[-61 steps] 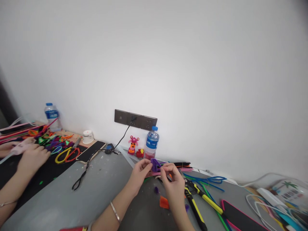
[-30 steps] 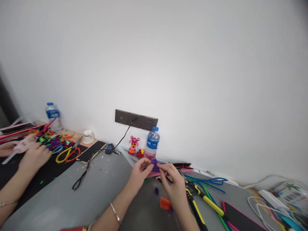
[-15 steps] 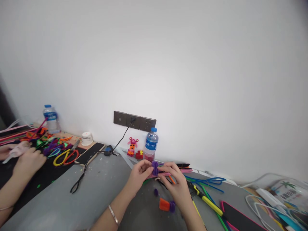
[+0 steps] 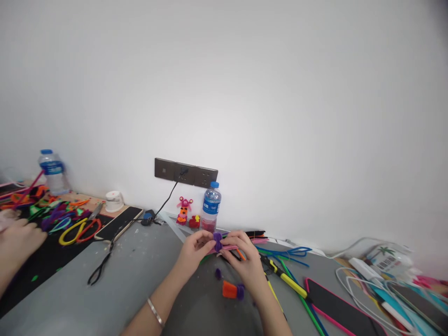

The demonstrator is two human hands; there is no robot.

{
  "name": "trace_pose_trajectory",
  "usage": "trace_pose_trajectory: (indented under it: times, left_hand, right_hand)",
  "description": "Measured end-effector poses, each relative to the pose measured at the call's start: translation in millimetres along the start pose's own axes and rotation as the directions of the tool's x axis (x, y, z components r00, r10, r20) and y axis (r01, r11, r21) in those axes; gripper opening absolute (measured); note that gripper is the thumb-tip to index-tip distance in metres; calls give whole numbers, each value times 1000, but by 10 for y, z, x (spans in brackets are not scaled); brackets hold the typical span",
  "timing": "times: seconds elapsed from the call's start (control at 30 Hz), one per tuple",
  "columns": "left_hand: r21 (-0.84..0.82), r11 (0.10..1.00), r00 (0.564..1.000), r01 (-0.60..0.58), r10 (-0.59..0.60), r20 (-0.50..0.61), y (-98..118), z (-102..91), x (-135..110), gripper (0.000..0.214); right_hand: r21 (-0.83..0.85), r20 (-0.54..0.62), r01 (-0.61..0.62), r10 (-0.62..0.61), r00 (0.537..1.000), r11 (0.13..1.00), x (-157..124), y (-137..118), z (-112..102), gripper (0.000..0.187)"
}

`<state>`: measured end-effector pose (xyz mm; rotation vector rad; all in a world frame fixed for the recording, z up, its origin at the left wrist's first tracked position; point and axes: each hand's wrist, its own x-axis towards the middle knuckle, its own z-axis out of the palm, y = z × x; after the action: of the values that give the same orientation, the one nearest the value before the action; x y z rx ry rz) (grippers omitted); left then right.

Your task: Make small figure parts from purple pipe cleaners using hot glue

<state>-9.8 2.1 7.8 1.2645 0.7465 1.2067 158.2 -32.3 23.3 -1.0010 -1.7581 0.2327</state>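
Between left hand [image 4: 196, 254] and right hand [image 4: 244, 256], the pinched purple piece [image 4: 217, 242] stands lengthwise upright.

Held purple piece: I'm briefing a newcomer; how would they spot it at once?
Find the dark socket panel, then the bottle below it. In front of that, the left hand and right hand hold the purple piece. Unlike the purple scrap and orange-and-purple piece lying nearby, it is held.
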Motion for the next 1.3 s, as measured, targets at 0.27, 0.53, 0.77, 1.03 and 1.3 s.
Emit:
trace_pose_trajectory:
  times: [0.27,0.53,0.77,1.03,1.3]
  left_hand:
    - [11,1000,1000,-5,5,-4,20,15,-5,26]
    - [-45,999,1000,17,-17,-8,7,14,6,26]
    - [-67,996,998,63,-62,14,58,38,-12,30]
    - [-57,997,999,53,-52,11,31,15,2,29]
    - [-51,997,998,50,-48,36,-16,-3,16,29]
  right_hand:
    - [54,-22,-51,52,998,997,9,-46,-4,9]
    - [55,-14,-53,54,998,997,4,5,-12,18]
    - [85,-7,-56,57,998,995,-7,18,-25,16]
    - [64,31,-47,45,999,997,-1,-26,-46,16]
    - [54,30,-52,51,998,997,1,-6,-63,14]
